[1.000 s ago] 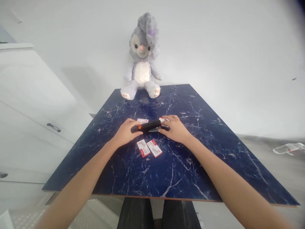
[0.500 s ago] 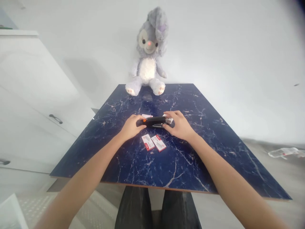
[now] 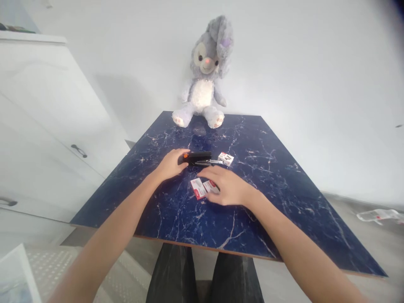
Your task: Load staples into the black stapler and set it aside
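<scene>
My left hand (image 3: 172, 163) pinches the orange-marked left end of a black stapler (image 3: 202, 155), which lies on the table. The stapler's top is swung open, and a silvery metal rail shows along its near side. My right hand (image 3: 229, 185) hovers over two flat red-and-white boxes with its thumb and fingers apart. The left flat box (image 3: 198, 188) is in plain sight; the right flat box (image 3: 211, 186) is partly covered by that hand. A small white box (image 3: 226, 158) with dark print stands by the stapler's right end.
The blue marbled table (image 3: 176, 219) has its near edge in front of my legs. A grey plush rabbit (image 3: 202, 92) sits at the far edge against the wall. White drawers (image 3: 47, 126) stand at left, and a clear plastic item (image 3: 378, 216) lies on the floor at right.
My right hand has let go of the stapler's right end and moved toward me, over the flat boxes. The left hand keeps its hold. The view has shifted slightly.
</scene>
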`<control>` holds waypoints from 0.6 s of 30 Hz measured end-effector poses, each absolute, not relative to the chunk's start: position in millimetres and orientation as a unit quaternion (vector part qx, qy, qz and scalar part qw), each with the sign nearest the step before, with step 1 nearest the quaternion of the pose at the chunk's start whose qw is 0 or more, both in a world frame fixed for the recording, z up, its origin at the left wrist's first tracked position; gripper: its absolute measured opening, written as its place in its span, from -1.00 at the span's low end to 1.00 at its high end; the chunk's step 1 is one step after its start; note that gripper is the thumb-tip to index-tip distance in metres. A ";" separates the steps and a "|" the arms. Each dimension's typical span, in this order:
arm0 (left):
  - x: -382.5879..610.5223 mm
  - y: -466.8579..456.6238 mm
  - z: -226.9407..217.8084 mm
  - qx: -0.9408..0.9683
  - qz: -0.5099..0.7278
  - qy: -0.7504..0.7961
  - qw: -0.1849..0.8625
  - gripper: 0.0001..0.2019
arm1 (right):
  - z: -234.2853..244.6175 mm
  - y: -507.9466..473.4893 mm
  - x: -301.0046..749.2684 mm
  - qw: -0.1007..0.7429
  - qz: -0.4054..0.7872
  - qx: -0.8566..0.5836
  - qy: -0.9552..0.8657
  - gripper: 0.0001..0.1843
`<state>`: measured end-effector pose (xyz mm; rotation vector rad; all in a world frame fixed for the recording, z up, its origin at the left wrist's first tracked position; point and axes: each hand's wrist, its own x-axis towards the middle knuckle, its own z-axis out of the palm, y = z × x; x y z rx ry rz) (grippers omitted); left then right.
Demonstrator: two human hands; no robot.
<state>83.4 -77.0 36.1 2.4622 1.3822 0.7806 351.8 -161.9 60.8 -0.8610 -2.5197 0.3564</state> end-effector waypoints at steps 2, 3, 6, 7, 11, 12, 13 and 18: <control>84.7 -77.6 33.6 0.840 0.266 0.460 0.109 -0.46 | 58.1 -166.0 341.1 0.181 0.166 -0.316 -0.916 -0.37; 84.1 -77.2 32.8 0.841 0.263 0.458 0.119 -0.44 | 56.9 -165.7 340.3 0.177 0.183 -0.328 -0.910 -0.37; 78.3 -73.8 32.8 0.843 0.247 0.446 0.172 -0.42 | 54.8 -157.7 350.1 0.223 0.246 -0.370 -0.868 -0.47; 76.1 -72.4 33.4 0.845 0.241 0.438 0.191 -0.42 | 55.1 -154.1 355.1 0.247 0.267 -0.382 -0.850 -0.49; 73.1 -70.8 37.3 0.850 0.236 0.418 0.216 -0.46 | 60.3 -145.0 370.2 0.257 0.298 -0.400 -0.828 -0.51; 74.1 -71.6 38.1 0.852 0.238 0.416 0.211 -0.47 | 61.9 -145.1 371.5 0.228 0.298 -0.401 -0.836 -0.53; 75.6 -72.7 38.7 0.854 0.241 0.414 0.203 -0.48 | 63.3 -146.2 371.6 0.195 0.298 -0.400 -0.844 -0.56; 84.6 -79.4 36.6 0.872 0.235 0.400 0.158 -0.52 | 63.9 -154.4 365.0 0.162 0.288 -0.396 -0.857 -0.78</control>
